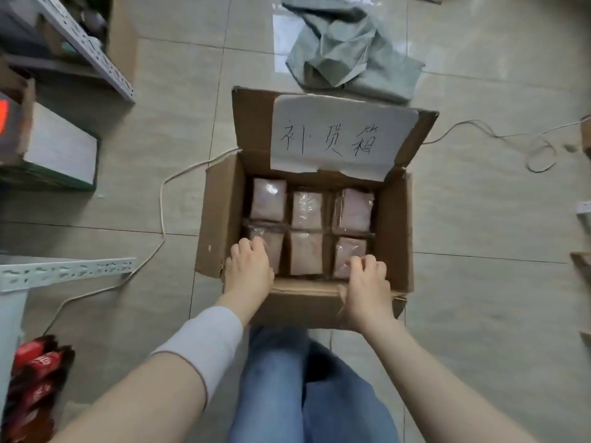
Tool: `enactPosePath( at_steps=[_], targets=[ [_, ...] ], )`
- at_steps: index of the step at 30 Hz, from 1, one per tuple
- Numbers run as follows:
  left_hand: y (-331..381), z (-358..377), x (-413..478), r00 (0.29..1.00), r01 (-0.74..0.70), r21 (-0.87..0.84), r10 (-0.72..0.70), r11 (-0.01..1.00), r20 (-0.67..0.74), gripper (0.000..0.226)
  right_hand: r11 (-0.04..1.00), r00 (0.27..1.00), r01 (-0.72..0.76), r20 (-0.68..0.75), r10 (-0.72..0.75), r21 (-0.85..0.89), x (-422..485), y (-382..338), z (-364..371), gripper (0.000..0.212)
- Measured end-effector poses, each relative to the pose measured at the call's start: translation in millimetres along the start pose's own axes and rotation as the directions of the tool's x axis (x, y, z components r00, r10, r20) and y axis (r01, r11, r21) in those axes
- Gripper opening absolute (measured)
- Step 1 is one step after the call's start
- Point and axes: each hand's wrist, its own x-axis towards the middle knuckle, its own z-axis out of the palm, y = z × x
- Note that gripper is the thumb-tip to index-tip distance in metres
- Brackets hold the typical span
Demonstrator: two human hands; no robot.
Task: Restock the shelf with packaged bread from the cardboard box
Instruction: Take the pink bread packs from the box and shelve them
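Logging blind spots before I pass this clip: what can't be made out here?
Head view only:
Near-left bread pack: mostly covered by the left hand; fingertips hidden, so grip unclear.
Near-right bread pack: lower part behind the right hand; grip likewise unclear.
Lower layers in the cardboard box: hidden beneath the six top packs.
Shelf: cut off by the left edge.
Red packets: blurred, print unreadable.

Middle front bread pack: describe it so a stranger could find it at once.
An open box on the tiled floor holds six bread packs in two rows of three. In the near row the left hand and right hand rest on the end packs; the middle pack between them is untouched.
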Motion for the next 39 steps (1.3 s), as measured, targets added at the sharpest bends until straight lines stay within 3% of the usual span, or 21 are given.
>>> enactPosePath(
  at_steps=[3, 7, 11, 18, 22, 28, 30, 33, 39],
  targets=[
    [-5.7, 41.5, 56.6, 0.979, 0.199, -0.133, -0.193, 0.971, 0.061, 0.059, 0.984, 0.989, -0.100, 0.121, 0.082, 0.149, 62.4, -4.4, 37.3, 0.055],
    [-3.9, 90.4, 105.9, 0.913, 0.399, -0.347, -0.401, 0.849, 0.068, 0.083, 0.937, 0.922, -0.247, 0.356, 0.149, 0.246, 120.9, -10.5, 84.2, 0.068],
    [-4.0, 114.2, 122.5, 0.871, 0.439, -0.347, -0.487, 0.829, -0.063, 0.091, 0.897, 0.888, -0.334, 0.417, 0.196, 0.290, 145.7, -13.5, 109.6, 0.065],
    [-6.8, 97.6, 117.2, 0.840, 0.437, -0.514, -0.539, 0.738, -0.059, 0.098, 0.822, 0.866, -0.417, 0.445, 0.229, 0.388, 142.4, 10.8, 92.5, 0.058],
    [-9.9, 88.0, 106.9, 0.904, 0.324, -0.556, -0.423, 0.766, -0.055, 0.050, 0.737, 0.874, -0.443, 0.429, 0.229, 0.510, 131.5, 22.9, 77.7, 0.047],
    [-2.6, 71.2, 72.0, 0.941, 0.134, -0.632, -0.299, 0.764, -0.161, 0.039, 0.602, 0.909, -0.416, 0.334, 0.250, 0.681, 107.4, 39.2, 57.9, 0.047],
    [-2.2, 53.5, 50.7, 0.915, 0.087, -0.658, -0.321, 0.748, -0.243, 0.042, 0.617, 0.943, -0.332, 0.250, 0.218, 0.714, 95.2, 42.0, 42.9, 0.041],
    [-4.0, 5.5, 1.9, 0.869, -0.035, -0.786, -0.369, 0.618, -0.329, 0.041, 0.595, 0.973, -0.233, 0.189, 0.136, 0.769, 59.5, 37.3, 0.2, 0.042],
    [-54.8, -126.0, -152.6, 0.731, -0.251, -0.888, -0.526, 0.385, -0.435, 0.028, 0.543, 0.973, 0.066, 0.066, -0.220, 0.837, -54.2, -35.1, -111.1, 0.031]
  ],
)
